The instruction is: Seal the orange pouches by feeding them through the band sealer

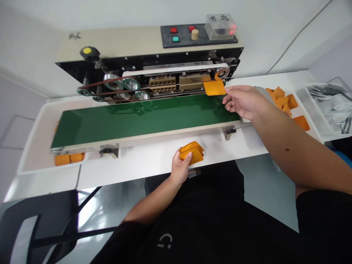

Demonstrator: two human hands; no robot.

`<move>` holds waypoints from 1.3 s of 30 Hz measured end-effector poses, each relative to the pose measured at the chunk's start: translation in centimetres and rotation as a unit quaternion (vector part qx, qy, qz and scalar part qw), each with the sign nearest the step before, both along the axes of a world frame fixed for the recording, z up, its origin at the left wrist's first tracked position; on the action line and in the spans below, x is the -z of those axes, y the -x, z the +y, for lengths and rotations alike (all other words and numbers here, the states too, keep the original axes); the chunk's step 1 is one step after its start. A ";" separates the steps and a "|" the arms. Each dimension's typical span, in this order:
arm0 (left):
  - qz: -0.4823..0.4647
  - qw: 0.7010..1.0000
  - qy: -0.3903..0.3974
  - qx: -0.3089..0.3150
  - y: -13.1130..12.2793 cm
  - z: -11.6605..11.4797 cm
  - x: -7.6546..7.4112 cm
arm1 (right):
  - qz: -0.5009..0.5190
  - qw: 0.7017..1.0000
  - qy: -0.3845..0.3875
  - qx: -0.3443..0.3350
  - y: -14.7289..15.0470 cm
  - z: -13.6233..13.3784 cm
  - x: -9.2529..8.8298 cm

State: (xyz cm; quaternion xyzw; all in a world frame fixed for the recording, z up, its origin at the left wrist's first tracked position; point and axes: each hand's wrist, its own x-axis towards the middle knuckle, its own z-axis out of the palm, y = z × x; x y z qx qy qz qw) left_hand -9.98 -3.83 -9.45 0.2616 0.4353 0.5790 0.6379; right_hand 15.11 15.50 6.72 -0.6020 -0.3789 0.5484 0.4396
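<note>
My left hand [181, 167] grips a small fanned stack of orange pouches [194, 152] low in front of the bench, thumb on top. Up at the right end of the band sealing machine [115, 44], my right hand [239, 101] pinches the right edge of a single flat orange pouch [214, 88]. That pouch's upper edge lies against the sealing belts, beside the brass blocks [162, 83]. Below it runs the green conveyor belt [143, 117]; the other fingers of my right hand are curled above its right end.
At the left end of the conveyor a white bin [33, 146] holds orange pouches. Another white tray [316, 132] with orange pouches lies right of my right hand, and a clear bin [330, 110] of silvery packets beyond. A black chair [41, 220] stands lower left.
</note>
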 end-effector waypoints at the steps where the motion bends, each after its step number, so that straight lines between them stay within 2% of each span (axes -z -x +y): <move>1: -0.002 1.000 -0.001 0.000 0.0 0.0 -0.1 | -0.013 1.000 -0.024 0.005 0.0 -1.4 0.0; 4: -0.021 1.000 0.001 0.003 -0.1 0.1 -0.4 | -0.035 0.994 -0.104 0.011 0.3 -7.1 0.8; 8: -0.057 0.998 0.019 0.011 -0.8 0.6 -1.3 | -0.082 0.988 -0.116 -0.060 1.9 -14.6 4.1; 10: -0.075 0.997 0.028 0.023 -1.4 0.8 -2.0 | -0.096 0.986 -0.103 -0.090 3.0 -17.0 6.0; 12: -0.088 0.995 0.031 0.042 -2.1 0.9 -2.7 | -0.084 0.988 -0.084 -0.099 3.9 -18.1 7.8; 15: -0.087 0.993 0.024 0.074 -3.0 0.9 -3.3 | -0.028 0.994 -0.065 -0.079 4.6 -18.5 9.8; 18: -0.080 0.990 0.017 0.116 -3.4 0.8 -3.4 | 0.015 0.997 -0.062 -0.045 4.6 -18.4 10.5; 23: -0.054 0.983 0.001 0.174 -3.0 0.9 -3.0 | 0.031 0.998 -0.055 -0.022 4.1 -18.5 10.1; 27: -0.012 0.982 0.001 0.190 -2.6 1.1 -2.7 | 0.080 0.996 -0.049 0.014 3.9 -18.4 9.7; 34: 0.033 0.977 0.009 0.212 -2.1 1.3 -2.5 | 0.218 0.973 0.038 0.063 3.8 -17.5 10.1; 37: 0.029 0.968 0.018 0.249 -2.0 1.2 -2.6 | 0.245 0.965 0.067 0.064 3.7 -17.2 10.4; 39: 0.018 0.968 0.030 0.249 -2.0 1.1 -2.7 | 0.238 0.968 0.066 0.051 3.6 -17.2 10.5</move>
